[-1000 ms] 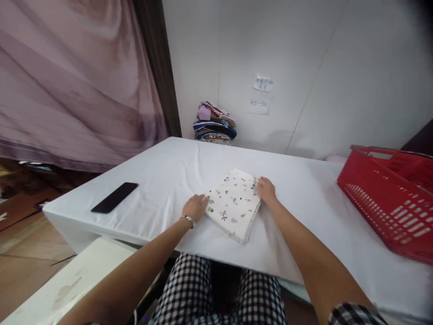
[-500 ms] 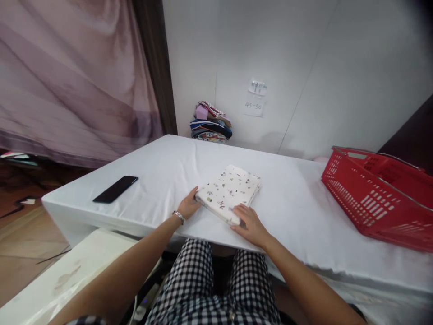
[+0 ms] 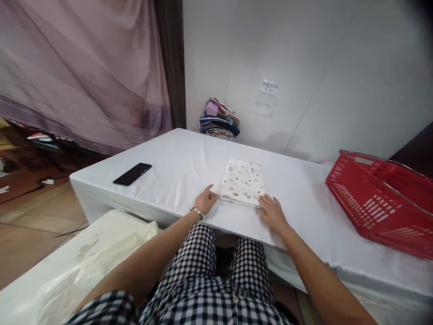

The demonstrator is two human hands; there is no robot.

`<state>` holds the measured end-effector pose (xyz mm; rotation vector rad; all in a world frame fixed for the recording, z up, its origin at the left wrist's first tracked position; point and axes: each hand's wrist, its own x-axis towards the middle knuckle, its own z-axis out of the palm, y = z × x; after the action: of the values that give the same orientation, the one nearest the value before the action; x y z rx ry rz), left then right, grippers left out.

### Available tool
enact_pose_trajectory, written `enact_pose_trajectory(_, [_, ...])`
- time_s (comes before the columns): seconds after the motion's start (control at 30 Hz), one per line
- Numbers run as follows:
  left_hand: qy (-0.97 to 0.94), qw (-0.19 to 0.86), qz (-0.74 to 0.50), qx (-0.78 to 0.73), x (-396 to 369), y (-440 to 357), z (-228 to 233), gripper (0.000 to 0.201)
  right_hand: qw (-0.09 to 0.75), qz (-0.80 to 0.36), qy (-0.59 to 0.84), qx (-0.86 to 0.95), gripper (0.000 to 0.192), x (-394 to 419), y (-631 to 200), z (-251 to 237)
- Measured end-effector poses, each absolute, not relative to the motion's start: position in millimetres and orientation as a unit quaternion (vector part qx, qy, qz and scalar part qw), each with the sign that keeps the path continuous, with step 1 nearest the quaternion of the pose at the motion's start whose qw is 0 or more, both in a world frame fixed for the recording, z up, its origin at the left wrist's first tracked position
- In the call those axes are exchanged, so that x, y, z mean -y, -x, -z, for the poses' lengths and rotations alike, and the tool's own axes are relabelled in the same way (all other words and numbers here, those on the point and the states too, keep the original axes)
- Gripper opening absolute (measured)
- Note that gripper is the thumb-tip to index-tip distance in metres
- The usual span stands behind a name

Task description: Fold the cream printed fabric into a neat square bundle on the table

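A folded white cloth [image 3: 241, 180] printed with small plants and figures lies flat on the white-covered table [image 3: 291, 198], squared toward me. At its near left corner is my left hand [image 3: 205, 201], wearing a metal bracelet; the thumb meets the corner and the fingers are apart from it. My right hand [image 3: 273, 214] rests at the near right corner, fingers stretched out and touching the cloth's edge. Neither hand visibly grips the fabric.
A black phone [image 3: 132, 174] lies on the left of the table. To the right stands a red plastic basket [image 3: 368, 203] with metal handles. Folded fabrics [image 3: 219, 119] are stacked behind the far edge, by the wall. A white surface [image 3: 91, 248] with plastic film is at lower left.
The folded cloth has been turned from a slant to lie square in front of me. My right hand has shifted to its near right corner. The view has swung slightly left.
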<state>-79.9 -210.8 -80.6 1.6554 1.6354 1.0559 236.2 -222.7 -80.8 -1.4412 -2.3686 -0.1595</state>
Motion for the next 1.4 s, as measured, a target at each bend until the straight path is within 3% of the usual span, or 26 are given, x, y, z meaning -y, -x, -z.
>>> enact_pose_trajectory(0.23, [-0.580,0.395,-0.475,-0.531,202.9,87.5,83.6,0.055,0.280,0.055,0.496,0.820,0.041,223.9,-224.4,105.4])
enact_pose_trajectory(0.57, [-0.696,0.192,-0.359,-0.592,196.8,59.6,83.4,0.059,0.298,0.078,0.510,0.804,0.040,225.0,-226.3,105.4])
enact_pose_trajectory(1.13, [-0.780,0.078,-0.180,-0.594,190.5,50.4,62.3,0.034,0.281,0.063,0.531,0.797,0.040,224.9,-223.6,102.5])
enact_pose_trajectory(1.4, [-0.764,0.074,-0.192,-0.612,186.1,56.8,66.0,0.031,0.255,0.047,0.565,0.783,0.040,228.3,-220.0,100.0])
